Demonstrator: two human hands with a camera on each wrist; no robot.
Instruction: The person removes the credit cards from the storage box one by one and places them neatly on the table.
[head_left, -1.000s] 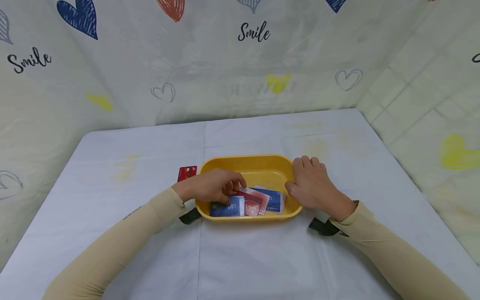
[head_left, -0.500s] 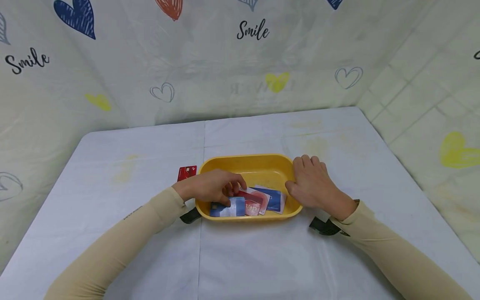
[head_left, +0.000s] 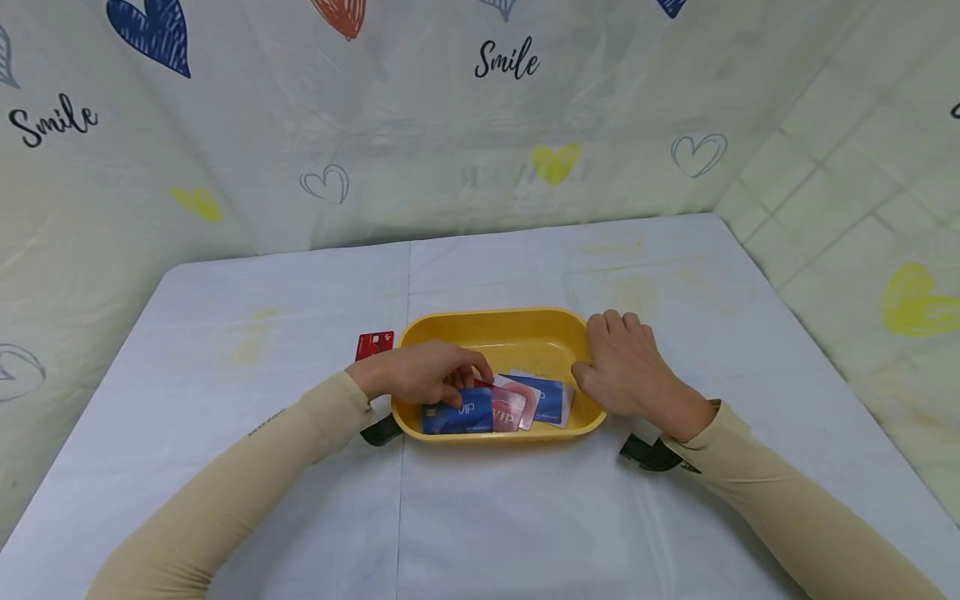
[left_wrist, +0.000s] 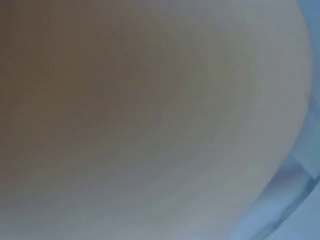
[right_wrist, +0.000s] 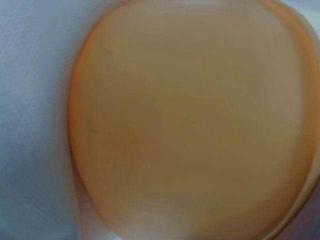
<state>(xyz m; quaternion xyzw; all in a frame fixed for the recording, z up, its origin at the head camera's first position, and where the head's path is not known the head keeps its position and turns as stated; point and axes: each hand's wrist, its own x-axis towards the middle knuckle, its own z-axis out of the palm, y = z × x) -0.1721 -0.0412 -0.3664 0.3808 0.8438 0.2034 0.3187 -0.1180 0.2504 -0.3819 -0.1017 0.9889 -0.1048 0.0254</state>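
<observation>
In the head view, a yellow plastic tray [head_left: 491,317] stands on the white-covered table. My left hand [head_left: 420,372] reaches over its left side and pinches a blue VIP card [head_left: 459,414], the thumb on the card's face. Beside that card lie a pink-red VIP card [head_left: 509,408] and another blue card [head_left: 550,400], overlapping others. My right hand [head_left: 626,367] grips the tray's right end, fingers over the rim. Up close in the right wrist view is the tray's yellow wall [right_wrist: 190,110]. The left wrist view is mostly a blur.
A red bank card [head_left: 374,345] lies on the table just left of the tray, partly behind my left wrist. The white tabletop [head_left: 487,517] extends around the tray. A patterned curtain [head_left: 420,125] hangs behind the table's far edge.
The blue VIP card under my left thumb has shifted slightly up and right, covering more of the pink-red card. My right hand has stayed on the tray's rim.
</observation>
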